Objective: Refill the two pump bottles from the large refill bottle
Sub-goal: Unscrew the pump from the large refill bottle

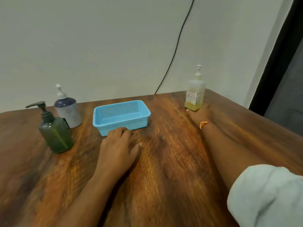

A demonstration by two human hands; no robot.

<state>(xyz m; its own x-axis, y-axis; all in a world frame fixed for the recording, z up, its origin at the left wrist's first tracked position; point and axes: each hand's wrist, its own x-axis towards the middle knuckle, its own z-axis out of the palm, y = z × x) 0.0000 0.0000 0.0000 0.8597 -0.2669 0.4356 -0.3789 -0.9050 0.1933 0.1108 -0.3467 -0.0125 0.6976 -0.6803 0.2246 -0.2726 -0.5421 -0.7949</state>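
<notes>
- In the head view, we saw three bottles standing upright on the wooden worktop (164,161): a dark green pump bottle (55,133) at the near left, a blue-and-grey pump bottle (68,110) just behind it, and the large refill bottle (195,95) well apart at the far right, holding only a shallow layer of yellowish liquid.
- An empty blue basket (121,117) sat between them.
- Our left hand (119,145) lay flat on the worktop, fingers spread and holding nothing, its fingertips touching the basket's near wall.
- Our right hand (200,113) reached to the foot of the refill bottle; we could not tell whether its fingers had closed on it, as the picture was blurred there.
- All three pumps were still on, so we judged that no pouring had begun.
- We judged the refill bottle could tip, being tall and gripped low, and the little liquid might not fill both bottles.
</notes>
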